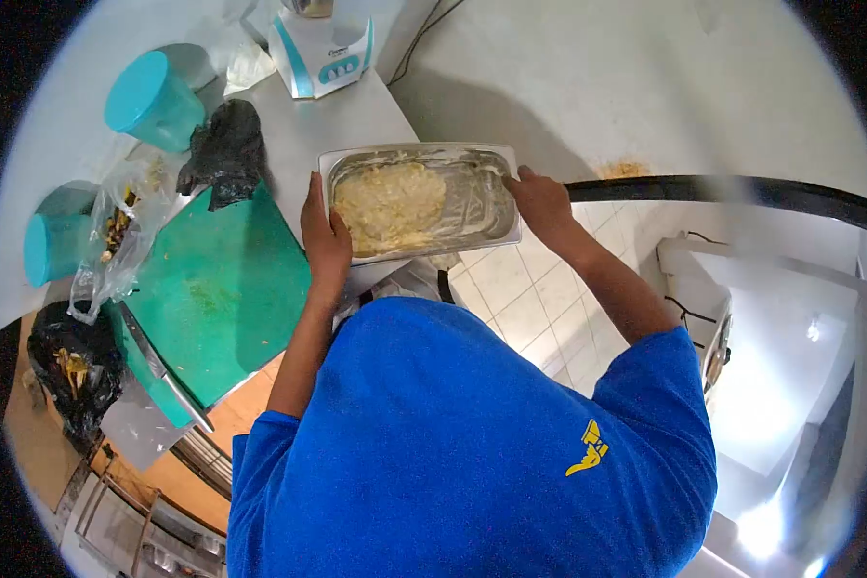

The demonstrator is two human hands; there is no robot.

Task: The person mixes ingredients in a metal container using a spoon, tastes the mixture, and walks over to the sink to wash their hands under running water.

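Observation:
A rectangular metal pan holds a pale, lumpy mixture, mostly in its left half. Smears of the same mixture coat the inner walls and the right side. My left hand grips the pan's left end, thumb on the rim. At the opposite end, my right hand holds the upper right edge. Both hands' fingers are partly hidden under the pan. The pan is over the front edge of the metal counter.
Left of the pan lie a green cutting board, a knife, black plastic bags, and a clear bag with scraps. Teal containers stand farther left. A white and teal appliance stands behind. Tiled floor shows at right.

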